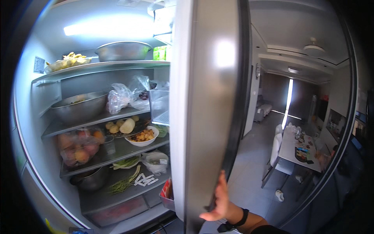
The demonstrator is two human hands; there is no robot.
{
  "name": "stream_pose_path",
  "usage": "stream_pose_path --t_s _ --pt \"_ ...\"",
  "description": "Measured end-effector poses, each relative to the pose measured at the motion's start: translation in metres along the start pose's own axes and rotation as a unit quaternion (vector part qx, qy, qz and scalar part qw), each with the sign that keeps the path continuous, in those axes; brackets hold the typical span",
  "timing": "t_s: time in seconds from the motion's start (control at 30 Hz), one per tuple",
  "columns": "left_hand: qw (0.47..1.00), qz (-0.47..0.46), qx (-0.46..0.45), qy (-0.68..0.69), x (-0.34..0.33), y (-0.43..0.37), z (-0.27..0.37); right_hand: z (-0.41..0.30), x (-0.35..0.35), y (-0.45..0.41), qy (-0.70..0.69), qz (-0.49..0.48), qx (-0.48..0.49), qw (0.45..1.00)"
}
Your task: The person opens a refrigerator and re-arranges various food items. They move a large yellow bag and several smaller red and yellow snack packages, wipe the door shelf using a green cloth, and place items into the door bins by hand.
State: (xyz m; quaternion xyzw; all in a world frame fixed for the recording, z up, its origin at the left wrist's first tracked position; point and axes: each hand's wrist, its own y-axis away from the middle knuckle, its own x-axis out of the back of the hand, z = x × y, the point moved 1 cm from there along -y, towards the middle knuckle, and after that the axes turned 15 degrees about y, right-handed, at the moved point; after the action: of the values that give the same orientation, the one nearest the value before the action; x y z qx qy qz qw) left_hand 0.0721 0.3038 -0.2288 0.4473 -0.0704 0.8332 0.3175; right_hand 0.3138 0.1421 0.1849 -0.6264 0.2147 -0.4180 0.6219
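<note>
My right hand [221, 201] grips the free edge of the refrigerator door [214, 111], its thumb against the outer face and its fingers along the dark edge. A dark band circles the wrist. The door stands ajar, so the lit refrigerator interior [105, 77] shows on the left. Inside, a steel basin [124, 52] and a bowl of yellowish food [68, 63] sit on the top shelf. Below are another steel bowl [80, 108], bagged fruit [80, 147] and a white bowl of cooked food [143, 137]. Green stalks [125, 184] lie on the lowest shelf. My left hand is out of view.
Clear door bins [159, 106] project from the door's inner side. A drawer [118, 212] sits under the shelves. To the right, a dining table [287, 155] bears a tray and bottles, with a white chair [276, 149] beside it. A white shoe [279, 195] lies on the tiled floor.
</note>
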Motion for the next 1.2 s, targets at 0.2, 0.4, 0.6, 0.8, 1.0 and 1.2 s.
stream_pose_path --t_s 0.2,0.4,0.6,0.8,1.0,1.2 --pt "1.0 -0.01 0.015 0.012 0.028 0.011 0.023 0.006 -0.092 -0.011 0.103 -0.005 0.009 0.995" --pt "0.999 -0.017 0.025 0.04 0.051 0.012 0.039 0.023 -0.163 -0.03 0.187 -0.021 -0.025 0.982" --pt "0.996 -0.035 0.036 0.075 0.071 0.007 0.051 0.03 -0.187 -0.023 0.268 -0.014 -0.03 0.963" --pt "0.993 -0.041 0.049 0.104 0.088 0.01 0.06 0.032 -0.194 -0.012 0.302 -0.036 -0.012 0.953" --pt "0.989 -0.033 0.066 0.126 0.104 0.015 0.069 0.036 -0.193 -0.017 0.308 -0.005 0.012 0.951" --pt "0.983 -0.01 0.099 0.157 0.116 0.032 0.079 0.036 -0.19 -0.018 0.29 0.007 0.024 0.957"
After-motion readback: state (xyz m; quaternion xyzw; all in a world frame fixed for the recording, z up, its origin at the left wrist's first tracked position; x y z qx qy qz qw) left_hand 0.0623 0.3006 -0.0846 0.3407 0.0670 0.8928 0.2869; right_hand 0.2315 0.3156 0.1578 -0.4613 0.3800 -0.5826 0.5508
